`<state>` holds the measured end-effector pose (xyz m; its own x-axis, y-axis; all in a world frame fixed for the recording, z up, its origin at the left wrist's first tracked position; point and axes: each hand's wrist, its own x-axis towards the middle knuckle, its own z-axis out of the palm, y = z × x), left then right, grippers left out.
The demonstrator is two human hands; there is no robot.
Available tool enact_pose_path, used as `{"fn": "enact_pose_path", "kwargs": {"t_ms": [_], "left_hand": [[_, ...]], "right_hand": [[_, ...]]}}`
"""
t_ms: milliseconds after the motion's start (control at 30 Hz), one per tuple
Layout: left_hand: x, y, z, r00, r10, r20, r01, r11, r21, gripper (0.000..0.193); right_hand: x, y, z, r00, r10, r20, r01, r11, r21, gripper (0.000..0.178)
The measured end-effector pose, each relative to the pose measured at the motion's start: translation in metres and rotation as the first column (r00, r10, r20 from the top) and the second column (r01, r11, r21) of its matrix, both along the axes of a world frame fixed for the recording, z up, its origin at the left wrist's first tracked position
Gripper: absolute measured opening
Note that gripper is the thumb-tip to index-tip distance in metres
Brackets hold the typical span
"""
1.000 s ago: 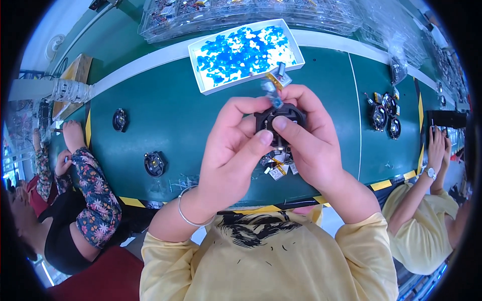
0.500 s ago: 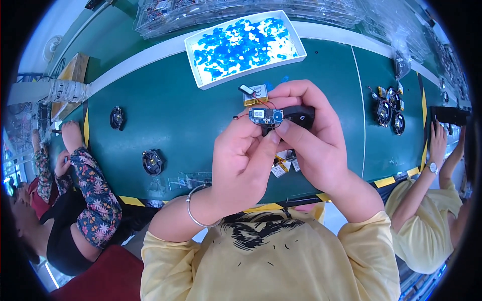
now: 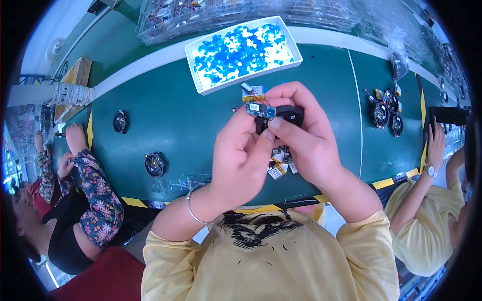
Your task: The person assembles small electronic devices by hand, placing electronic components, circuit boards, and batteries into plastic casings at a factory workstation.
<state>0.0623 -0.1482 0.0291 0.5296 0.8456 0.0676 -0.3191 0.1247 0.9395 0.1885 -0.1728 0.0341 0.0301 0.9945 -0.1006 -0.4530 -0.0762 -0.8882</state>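
Both hands are closed round one small electronic assembly above the green bench. My left hand (image 3: 236,160) pinches the near left side of it, thumb pointing up. My right hand (image 3: 314,145) wraps the black plastic housing (image 3: 292,115), its thumb tip at the edge of the blue circuit board (image 3: 255,107). Thin red wires run from the board toward a silver battery pack (image 3: 255,94) with yellow tape, just beyond my fingers. A small connector-like piece (image 3: 246,87) lies at that battery. My fingers hide the underside of the housing.
Beyond my hands stands a white box (image 3: 201,86) of small blue pieces. Two round black housings (image 3: 120,121) lie at the left, a cluster of similar assemblies (image 3: 382,113) at the right. Several batteries (image 3: 277,170) lie below my hands. Co-workers sit on both sides.
Both hands and the assembly have shifted slightly left in the picture, along with a small move of the whole view. The grip looks the same.
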Motion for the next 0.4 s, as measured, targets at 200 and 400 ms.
{"fn": "enact_pose_path", "kwargs": {"t_ms": [200, 400], "left_hand": [[-0.019, 0.020, 0.001, 0.987, -0.161, 0.028, 0.163, 0.955, -0.249, 0.023], [-0.024, 0.023, 0.000, 0.934, -0.333, -0.132, 0.324, 0.942, -0.082, 0.020]], "right_hand": [[0.020, 0.006, -0.001, 0.997, 0.074, -0.025, -0.073, 0.996, 0.051, 0.041], [0.028, 0.009, 0.000, 0.963, 0.184, 0.195, -0.181, 0.983, -0.034, 0.025]]}}
